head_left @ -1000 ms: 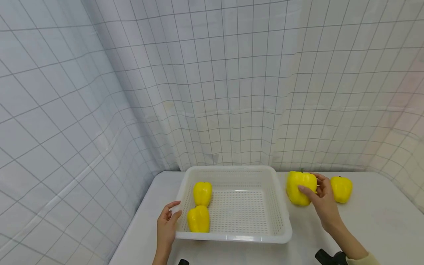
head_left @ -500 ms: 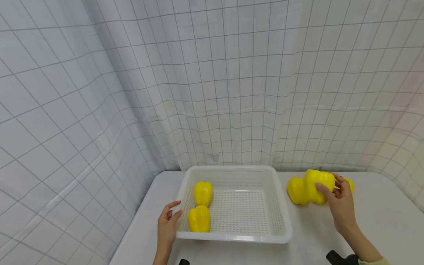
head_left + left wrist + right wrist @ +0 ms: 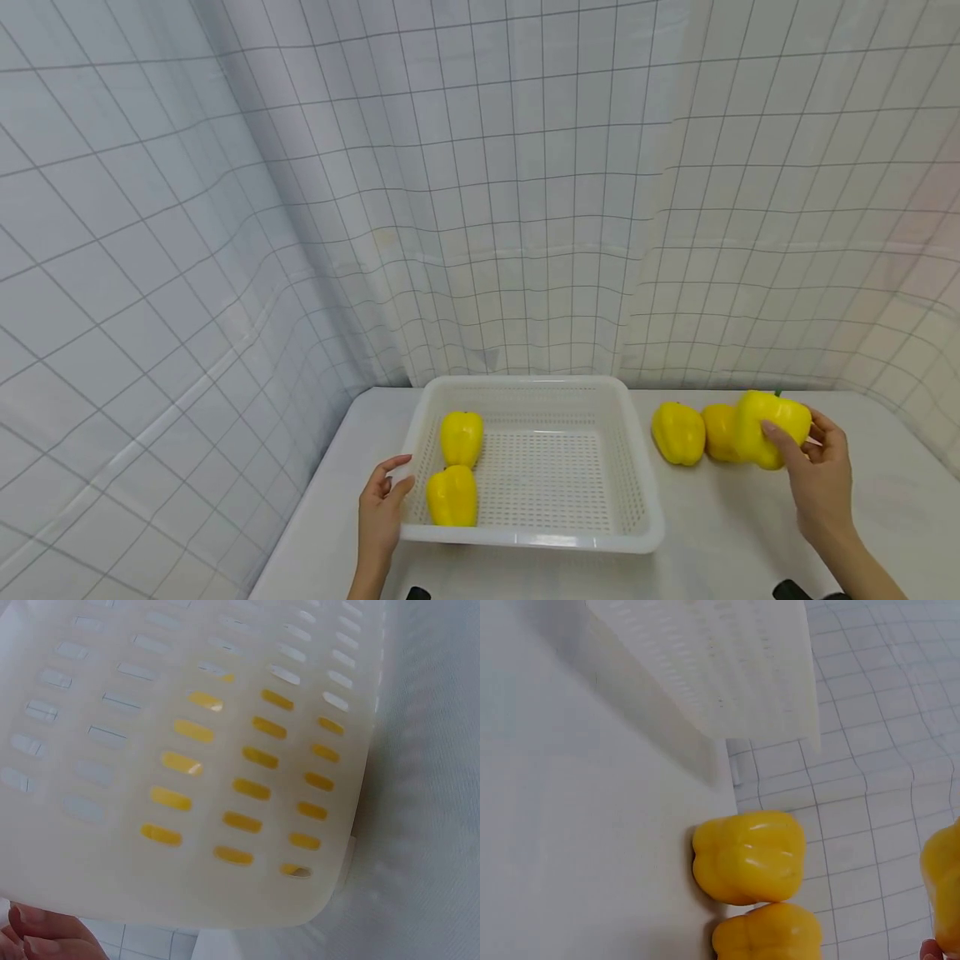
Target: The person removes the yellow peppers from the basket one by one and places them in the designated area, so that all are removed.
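In the head view my left hand grips the left rim of a white plastic basket, its fingers also at the rim in the left wrist view. Two yellow bell peppers sit inside along the basket's left side, a rear one and a front one. My right hand holds another yellow bell pepper, stem up, between thumb and fingers. That pepper shows only partly at the right edge of the right wrist view. It overlaps a bell pepper on the table in the head view.
One more yellow bell pepper stands on the white table, between the basket and the partly covered pepper. A white grid-patterned curtain hangs behind the table and along its left side. Dark wrist-camera parts show at the bottom edge.
My right hand has carried its bell pepper to the right, past the two peppers on the table, uncovering the left one. The left hand and basket stay in place.
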The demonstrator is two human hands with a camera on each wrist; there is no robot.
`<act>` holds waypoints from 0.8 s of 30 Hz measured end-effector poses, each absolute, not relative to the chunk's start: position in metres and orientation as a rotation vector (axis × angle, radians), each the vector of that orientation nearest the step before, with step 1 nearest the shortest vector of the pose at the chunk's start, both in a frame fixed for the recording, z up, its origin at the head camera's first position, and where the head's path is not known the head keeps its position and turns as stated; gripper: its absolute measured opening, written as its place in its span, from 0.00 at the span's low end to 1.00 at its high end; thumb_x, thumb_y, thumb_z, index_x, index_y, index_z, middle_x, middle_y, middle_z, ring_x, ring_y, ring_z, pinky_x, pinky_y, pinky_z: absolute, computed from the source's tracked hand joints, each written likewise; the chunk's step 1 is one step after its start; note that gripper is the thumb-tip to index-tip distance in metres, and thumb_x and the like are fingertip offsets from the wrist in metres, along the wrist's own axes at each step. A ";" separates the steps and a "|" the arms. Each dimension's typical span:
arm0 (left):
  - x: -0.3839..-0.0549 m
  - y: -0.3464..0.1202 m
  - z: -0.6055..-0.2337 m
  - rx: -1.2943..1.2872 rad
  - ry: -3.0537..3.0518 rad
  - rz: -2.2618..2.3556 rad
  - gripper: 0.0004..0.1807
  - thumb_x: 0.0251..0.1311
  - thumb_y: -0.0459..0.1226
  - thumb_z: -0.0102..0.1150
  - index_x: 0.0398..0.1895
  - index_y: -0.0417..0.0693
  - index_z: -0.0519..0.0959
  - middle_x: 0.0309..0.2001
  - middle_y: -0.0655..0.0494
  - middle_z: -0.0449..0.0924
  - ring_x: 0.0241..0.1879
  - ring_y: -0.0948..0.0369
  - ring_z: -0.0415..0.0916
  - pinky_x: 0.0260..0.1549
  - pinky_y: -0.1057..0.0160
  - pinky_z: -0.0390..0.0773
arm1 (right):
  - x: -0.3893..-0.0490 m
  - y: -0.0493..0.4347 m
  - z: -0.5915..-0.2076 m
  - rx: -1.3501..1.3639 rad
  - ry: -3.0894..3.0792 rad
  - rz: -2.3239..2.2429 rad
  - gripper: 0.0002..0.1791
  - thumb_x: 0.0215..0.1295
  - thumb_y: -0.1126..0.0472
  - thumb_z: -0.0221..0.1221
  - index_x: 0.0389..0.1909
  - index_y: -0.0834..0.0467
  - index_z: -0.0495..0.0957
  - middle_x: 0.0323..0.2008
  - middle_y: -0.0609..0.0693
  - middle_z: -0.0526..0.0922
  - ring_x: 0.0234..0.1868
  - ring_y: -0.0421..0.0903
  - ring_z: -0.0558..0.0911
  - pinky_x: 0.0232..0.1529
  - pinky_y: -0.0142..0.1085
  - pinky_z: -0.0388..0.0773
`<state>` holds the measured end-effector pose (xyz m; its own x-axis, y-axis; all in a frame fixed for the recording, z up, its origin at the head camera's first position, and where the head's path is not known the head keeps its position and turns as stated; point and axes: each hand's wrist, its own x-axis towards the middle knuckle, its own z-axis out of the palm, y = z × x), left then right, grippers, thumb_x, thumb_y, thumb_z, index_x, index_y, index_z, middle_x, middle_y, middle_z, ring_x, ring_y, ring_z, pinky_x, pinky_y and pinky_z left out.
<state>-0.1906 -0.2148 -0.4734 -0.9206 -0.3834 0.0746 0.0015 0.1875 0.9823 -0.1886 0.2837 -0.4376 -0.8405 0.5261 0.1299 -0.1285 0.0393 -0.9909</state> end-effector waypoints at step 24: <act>-0.189 -0.213 -0.473 0.382 -2.174 -1.765 0.16 0.64 0.32 0.55 0.54 0.41 0.76 0.44 0.46 0.78 0.29 0.64 0.65 0.26 0.72 0.66 | -0.188 0.334 -0.450 -0.666 -1.830 1.772 0.39 0.61 0.56 0.63 0.71 0.54 0.58 0.45 0.36 0.65 0.36 0.32 0.68 0.29 0.16 0.67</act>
